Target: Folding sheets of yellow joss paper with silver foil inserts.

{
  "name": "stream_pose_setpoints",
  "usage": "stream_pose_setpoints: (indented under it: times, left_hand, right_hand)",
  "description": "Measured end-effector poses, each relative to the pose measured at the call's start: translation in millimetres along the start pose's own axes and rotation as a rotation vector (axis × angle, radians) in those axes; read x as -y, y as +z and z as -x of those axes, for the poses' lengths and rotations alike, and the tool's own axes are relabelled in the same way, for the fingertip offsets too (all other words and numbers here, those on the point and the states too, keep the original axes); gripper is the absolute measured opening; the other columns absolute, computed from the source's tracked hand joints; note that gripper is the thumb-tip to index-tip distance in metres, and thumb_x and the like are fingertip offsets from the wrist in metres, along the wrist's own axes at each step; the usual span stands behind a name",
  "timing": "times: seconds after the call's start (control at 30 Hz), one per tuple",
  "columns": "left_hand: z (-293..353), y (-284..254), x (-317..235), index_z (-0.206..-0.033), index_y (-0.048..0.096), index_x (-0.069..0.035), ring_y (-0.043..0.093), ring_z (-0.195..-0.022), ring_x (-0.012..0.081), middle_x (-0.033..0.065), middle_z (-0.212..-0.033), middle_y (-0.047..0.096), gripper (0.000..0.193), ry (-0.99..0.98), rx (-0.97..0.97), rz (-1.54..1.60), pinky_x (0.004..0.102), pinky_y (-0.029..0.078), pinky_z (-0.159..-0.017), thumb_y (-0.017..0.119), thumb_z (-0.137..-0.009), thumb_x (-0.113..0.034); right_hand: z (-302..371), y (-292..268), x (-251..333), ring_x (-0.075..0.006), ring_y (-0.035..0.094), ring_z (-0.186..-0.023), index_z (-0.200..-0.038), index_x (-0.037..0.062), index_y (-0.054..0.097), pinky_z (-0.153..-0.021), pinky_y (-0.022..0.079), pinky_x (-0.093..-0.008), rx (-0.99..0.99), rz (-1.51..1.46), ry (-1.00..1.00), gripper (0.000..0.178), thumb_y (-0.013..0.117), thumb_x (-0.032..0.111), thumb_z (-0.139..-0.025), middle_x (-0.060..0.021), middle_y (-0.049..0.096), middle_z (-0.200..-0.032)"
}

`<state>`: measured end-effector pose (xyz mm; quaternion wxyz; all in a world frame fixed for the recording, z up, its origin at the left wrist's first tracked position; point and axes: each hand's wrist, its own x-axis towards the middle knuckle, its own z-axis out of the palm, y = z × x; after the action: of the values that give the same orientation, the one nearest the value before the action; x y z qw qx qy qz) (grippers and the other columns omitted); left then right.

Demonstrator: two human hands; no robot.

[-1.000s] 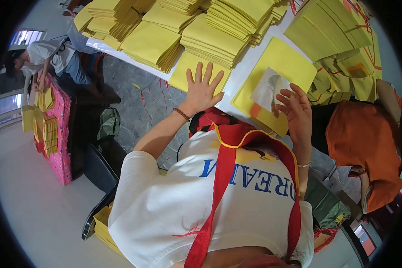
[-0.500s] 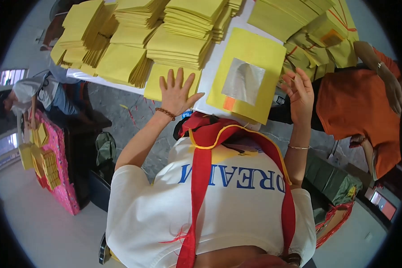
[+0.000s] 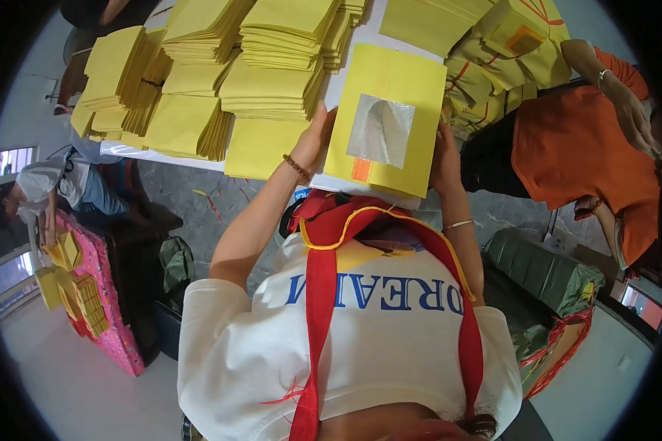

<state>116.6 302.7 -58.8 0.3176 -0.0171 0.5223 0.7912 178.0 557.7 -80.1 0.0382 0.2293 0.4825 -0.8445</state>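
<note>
A yellow paper envelope (image 3: 428,95) with a clear, shiny window and a small orange patch lies at the table's near edge in front of my chest. Along its left side rests my left hand (image 3: 318,138), thumb side toward it and fingers pointing away from me. My right hand (image 3: 444,160) is against its right side, the fingers partly hidden by the envelope's edge. Both hands hold the envelope between them. Left of my left hand lies a flat yellow piece (image 3: 261,147), and behind it rises a folded yellow stack (image 3: 272,92).
Several yellow stacks (image 3: 191,33) cover the table's far left. Yellow bundles tied with red string (image 3: 485,84) sit at the right, beside a person in orange (image 3: 588,147). Another person (image 3: 73,184) is by a pink-covered table (image 3: 114,323) at left. Green wrapped bundles (image 3: 544,272) stand at lower right.
My left hand has left the flat yellow piece and come to the envelope's left side. My right hand has lowered to its right side. The envelope looks slightly straighter.
</note>
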Motion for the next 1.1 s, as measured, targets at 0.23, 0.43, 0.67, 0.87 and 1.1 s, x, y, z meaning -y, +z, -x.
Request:
stream_pose_setpoints:
  times: [0.23, 0.43, 0.67, 0.87, 1.1]
  left_hand:
    - [2.8, 31.3, -20.5, -0.139, 0.032, -0.004, 0.041, -0.125, 0.0189, 0.0103, -0.138, 0.041, 0.069, -0.125, 0.002, 0.035, 0.0317, 0.037, -0.101, 0.027, -0.094, -0.057]
    - [-6.5, 20.7, 9.4, -0.139, 0.030, -0.004, 0.040, -0.123, 0.0173, 0.0098, -0.138, 0.039, 0.065, -0.049, 0.088, 0.043, 0.0313, 0.033, -0.103, 0.028, -0.096, -0.052]
    - [-5.8, 23.6, 7.7, -0.139, 0.030, -0.004, 0.041, -0.121, 0.0167, 0.0094, -0.136, 0.040, 0.064, -0.054, 0.012, -0.073, 0.0314, 0.031, -0.104, 0.027, -0.096, -0.052]
    - [1.0, 27.2, 0.3, -0.145, 0.016, -0.005, 0.030, -0.132, 0.0218, 0.0131, -0.147, 0.025, 0.070, 0.111, -0.081, -0.181, 0.0326, 0.025, -0.108, 0.024, -0.096, -0.055]
    - [9.6, 48.7, -11.7, -0.144, 0.009, 0.001, 0.019, -0.137, 0.0244, 0.0197, -0.148, 0.019, 0.074, 0.236, -0.062, -0.402, 0.0327, 0.019, -0.111, 0.048, -0.093, -0.036]
  right_hand:
    - [11.3, 21.6, 7.4, -0.0231, 0.039, -0.123, -0.137, 0.0035, 0.035, -0.104, 0.029, -0.0353, 0.031, -0.045, -0.066, 0.064, 0.031, 0.052, -0.096, -0.0098, 0.042, -0.135]
    - [20.4, 25.6, 16.5, -0.0170, 0.053, -0.107, -0.127, 0.0034, 0.045, -0.090, 0.044, -0.0312, 0.002, -0.135, -0.043, 0.052, 0.032, 0.044, -0.098, -0.0071, 0.054, -0.120]
    - [26.9, 23.7, 23.0, -0.0163, 0.053, -0.104, -0.127, 0.0064, 0.047, -0.089, 0.044, -0.0296, -0.073, -0.012, -0.012, 0.048, 0.035, 0.043, -0.098, -0.0065, 0.053, -0.120]
    - [30.4, 28.8, 34.0, -0.0215, 0.029, -0.131, -0.142, 0.0066, 0.024, -0.106, 0.025, -0.0322, -0.058, 0.041, -0.243, 0.058, 0.037, 0.040, -0.097, -0.0116, 0.033, -0.142]
    - [75.6, 40.2, 51.9, -0.0282, 0.016, -0.139, -0.139, 0.0234, 0.037, -0.107, 0.012, -0.0578, 0.084, 1.742, -0.857, 0.053, 0.049, 0.037, -0.090, -0.0080, 0.027, -0.147]
